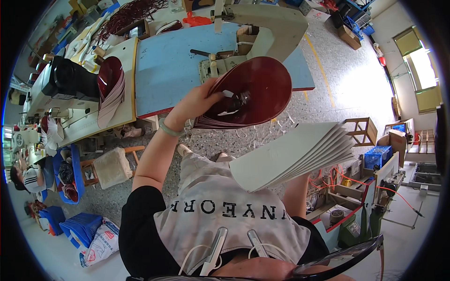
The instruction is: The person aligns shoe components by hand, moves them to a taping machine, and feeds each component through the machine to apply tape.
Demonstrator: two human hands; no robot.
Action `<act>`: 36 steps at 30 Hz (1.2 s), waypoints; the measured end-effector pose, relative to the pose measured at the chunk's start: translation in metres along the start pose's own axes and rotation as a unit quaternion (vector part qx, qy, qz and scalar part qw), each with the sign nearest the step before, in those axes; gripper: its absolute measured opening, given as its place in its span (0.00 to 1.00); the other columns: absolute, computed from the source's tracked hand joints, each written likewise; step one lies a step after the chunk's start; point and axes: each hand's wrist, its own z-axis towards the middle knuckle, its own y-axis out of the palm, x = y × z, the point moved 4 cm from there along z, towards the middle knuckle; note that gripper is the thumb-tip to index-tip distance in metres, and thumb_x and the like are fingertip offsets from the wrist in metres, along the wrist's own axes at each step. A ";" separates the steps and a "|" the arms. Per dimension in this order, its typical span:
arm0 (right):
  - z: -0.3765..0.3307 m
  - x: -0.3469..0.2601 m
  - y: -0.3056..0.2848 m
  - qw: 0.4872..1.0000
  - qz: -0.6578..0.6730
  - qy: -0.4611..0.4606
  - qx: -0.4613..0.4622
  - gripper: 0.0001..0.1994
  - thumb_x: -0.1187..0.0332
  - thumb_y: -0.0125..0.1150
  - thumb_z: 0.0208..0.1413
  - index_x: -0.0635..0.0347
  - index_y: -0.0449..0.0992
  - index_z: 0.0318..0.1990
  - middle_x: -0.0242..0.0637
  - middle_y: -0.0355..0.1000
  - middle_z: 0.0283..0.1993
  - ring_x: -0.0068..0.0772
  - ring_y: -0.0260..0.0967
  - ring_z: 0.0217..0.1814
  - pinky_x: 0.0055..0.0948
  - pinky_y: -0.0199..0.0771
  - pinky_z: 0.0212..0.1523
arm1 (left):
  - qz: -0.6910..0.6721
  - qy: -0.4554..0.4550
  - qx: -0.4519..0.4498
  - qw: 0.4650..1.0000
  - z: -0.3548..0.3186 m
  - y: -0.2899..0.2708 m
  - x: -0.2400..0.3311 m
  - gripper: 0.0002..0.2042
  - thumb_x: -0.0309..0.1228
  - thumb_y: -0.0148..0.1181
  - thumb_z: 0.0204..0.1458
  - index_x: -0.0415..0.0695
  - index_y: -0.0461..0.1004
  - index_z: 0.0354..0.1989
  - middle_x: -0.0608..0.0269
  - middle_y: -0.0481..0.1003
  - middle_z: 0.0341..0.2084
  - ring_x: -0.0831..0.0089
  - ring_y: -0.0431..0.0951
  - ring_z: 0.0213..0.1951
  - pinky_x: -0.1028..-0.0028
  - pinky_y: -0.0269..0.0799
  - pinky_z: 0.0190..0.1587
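Gripping the left side of a dark red stack [272,89], your left hand [199,104] is clamping the glossy, curved sheets with its thumb inside the curve. The stack is hanging in front of your chest, in front of the beige sewing machine [281,30], and is partly covering the machine's base. Your right forearm [295,194] is reaching up behind a white stack [281,154], which is hiding the right hand, so you cannot tell from here how its fingers are closing. The white sheets are lying tilted just beside the red ones, nearer your body, and are fanning out toward the right. Your hands are working apart, each at its own stack.

Beyond the red sheets, the machine is standing on a blue surface [164,65]. To the left, a second red stack [111,77] is leaning beside a black machine head [70,77]. Below that, a stool with a pale covered seat [112,167] is standing on the speckled floor [323,89]. To the right, a wooden frame [362,131] is standing near a blue crate [378,157]. At the far left, another person [32,179] is sitting near a blue tub [79,185].
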 end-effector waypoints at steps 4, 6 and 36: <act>-0.001 0.001 -0.003 1.000 0.011 0.010 0.004 0.26 0.59 0.48 0.61 0.59 0.58 0.64 0.45 0.61 0.63 0.46 0.59 0.65 0.48 0.58 0.66 | 0.113 0.025 -0.021 0.993 0.000 0.000 0.006 0.18 0.30 0.59 0.52 0.41 0.67 0.52 0.47 0.77 0.31 0.53 0.78 0.33 0.65 0.71 0.36; -0.002 0.002 -0.004 1.000 0.017 0.015 0.004 0.25 0.60 0.49 0.61 0.60 0.58 0.64 0.45 0.61 0.63 0.46 0.59 0.65 0.48 0.58 0.65 | 0.101 0.014 -0.006 0.995 0.001 -0.002 0.002 0.18 0.29 0.59 0.52 0.41 0.67 0.51 0.47 0.77 0.31 0.51 0.78 0.33 0.64 0.71 0.36; 0.033 0.056 0.138 0.958 -0.197 0.107 0.178 0.12 0.74 0.65 0.51 0.67 0.77 0.43 0.33 0.75 0.42 0.25 0.71 0.43 0.24 0.68 0.47 | -0.215 -0.062 0.026 0.974 0.049 0.009 -0.097 0.19 0.25 0.49 0.60 0.38 0.63 0.61 0.62 0.71 0.53 0.77 0.68 0.53 0.77 0.60 0.58</act>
